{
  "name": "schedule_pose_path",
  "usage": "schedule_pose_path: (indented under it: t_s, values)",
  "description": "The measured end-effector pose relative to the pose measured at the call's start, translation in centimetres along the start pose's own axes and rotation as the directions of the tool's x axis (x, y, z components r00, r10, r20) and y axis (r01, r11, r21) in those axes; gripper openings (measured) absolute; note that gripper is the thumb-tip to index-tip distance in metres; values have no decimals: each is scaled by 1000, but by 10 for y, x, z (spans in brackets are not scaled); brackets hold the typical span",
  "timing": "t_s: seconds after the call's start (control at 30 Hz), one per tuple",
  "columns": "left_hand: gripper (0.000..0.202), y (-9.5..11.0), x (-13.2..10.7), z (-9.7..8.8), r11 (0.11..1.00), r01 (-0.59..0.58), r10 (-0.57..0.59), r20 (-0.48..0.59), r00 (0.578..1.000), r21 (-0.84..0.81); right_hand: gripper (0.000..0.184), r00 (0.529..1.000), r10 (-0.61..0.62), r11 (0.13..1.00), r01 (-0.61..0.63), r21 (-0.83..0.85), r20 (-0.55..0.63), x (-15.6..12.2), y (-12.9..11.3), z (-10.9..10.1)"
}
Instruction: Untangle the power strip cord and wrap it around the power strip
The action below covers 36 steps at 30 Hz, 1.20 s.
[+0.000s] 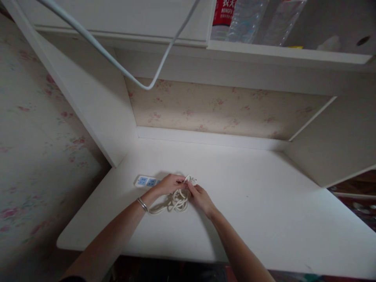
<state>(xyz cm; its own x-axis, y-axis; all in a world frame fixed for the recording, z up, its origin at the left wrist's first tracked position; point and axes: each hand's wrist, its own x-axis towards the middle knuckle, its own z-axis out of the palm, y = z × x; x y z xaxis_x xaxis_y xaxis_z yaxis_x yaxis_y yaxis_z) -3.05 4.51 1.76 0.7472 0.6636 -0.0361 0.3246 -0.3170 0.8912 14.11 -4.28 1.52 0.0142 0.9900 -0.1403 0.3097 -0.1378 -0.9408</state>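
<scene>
A tangled white power cord (179, 201) lies bunched on the white desk (235, 231), with both my hands at its upper end. My left hand (169, 184), a silver bracelet at its wrist, pinches a strand of the cord. From the other side my right hand (201, 197) grips the cord close to the left fingertips. A pale loop and what looks like the plug sit just above the fingers. Partly behind my left hand is a white power strip (142, 181) with blue socket faces; its right end is hidden.
Above the desk runs a white shelf (282, 53) holding clear plastic bottles (246, 19) and a red-labelled pack (223, 15). A white cable (117, 62) hangs down close to the camera. White side panels (96, 90) and flowered wallpaper (217, 103) surround the desk.
</scene>
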Motion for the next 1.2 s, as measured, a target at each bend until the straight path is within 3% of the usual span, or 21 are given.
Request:
schedule_pose_path:
  t_s: [0.13,0.27,0.43,0.57,0.83,1.03,1.2]
  values:
    - [32,2,-1,-1,997,5,-5,0,1000,74,60,982,90,993,-101,-57,-165,7,-3,15]
    - [34,6,-4,-3,989,12,-12,-7,1000,146,53,968,127,981,-91,170,-215,13,-3,24]
    - [42,10,-10,-4,880,44,-15,-66,998,472,55,926,226,945,-134,297,-303,22,-1,24]
    - [39,10,-13,-5,833,41,9,-87,996,552,51,904,175,970,-90,226,-390,30,7,11]
    - [32,6,-9,-11,765,0,51,-60,997,644,43,878,215,921,-36,387,-429,43,25,-24]
    - [18,4,-12,-6,730,-49,104,-40,994,682,34,837,275,906,-60,420,-473,52,39,-66]
    - [22,2,-9,-3,728,-47,127,-68,989,684,31,841,318,891,-107,440,-438,63,49,-75]
